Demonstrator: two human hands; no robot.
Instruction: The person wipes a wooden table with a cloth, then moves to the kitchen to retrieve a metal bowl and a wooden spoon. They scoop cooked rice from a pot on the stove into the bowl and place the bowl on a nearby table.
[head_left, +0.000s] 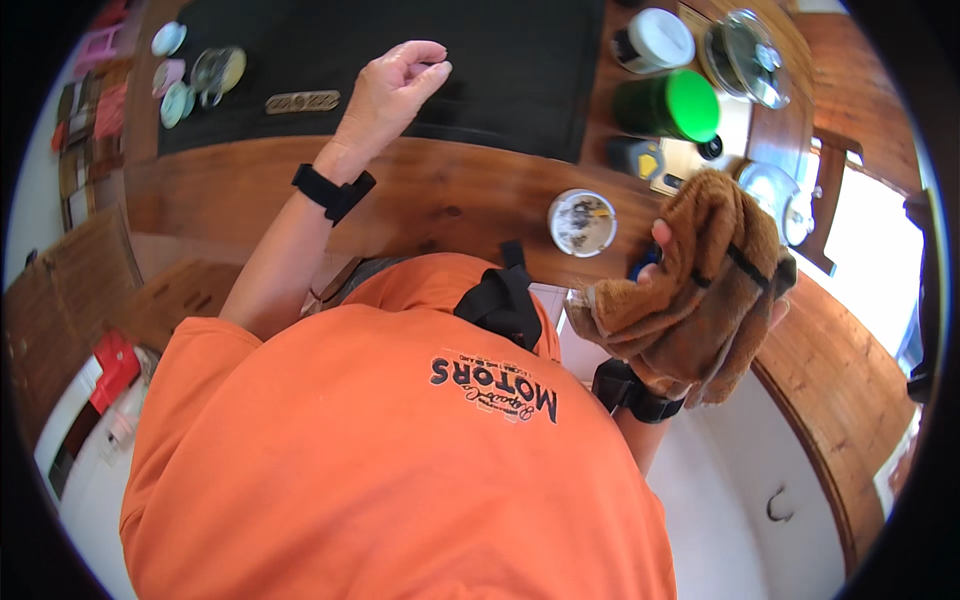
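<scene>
My left hand (396, 88) is raised above the black tabletop mat (495, 67), its fingers loosely curled in and nothing seen between them. Brown plush cloth (694, 300), bunched up and bearing black strips, is held by my right hand (654, 251). The cloth covers most of that hand; fingertips show at its edges. Just left of the cloth, a round ashtray (582, 223) with ash and butts stands on the wooden table (450, 199). A long ornate metal piece (302, 102) lies on the mat, left of my left hand.
Glass pot (217, 71) and small cups (178, 103) stand at the far left. At the right are a green-lidded canister (691, 106), a white-lidded jar (660, 40), a glass-lidded pot (746, 60) and another glass lidded vessel (776, 202). A wooden bench (187, 292) stands at the left.
</scene>
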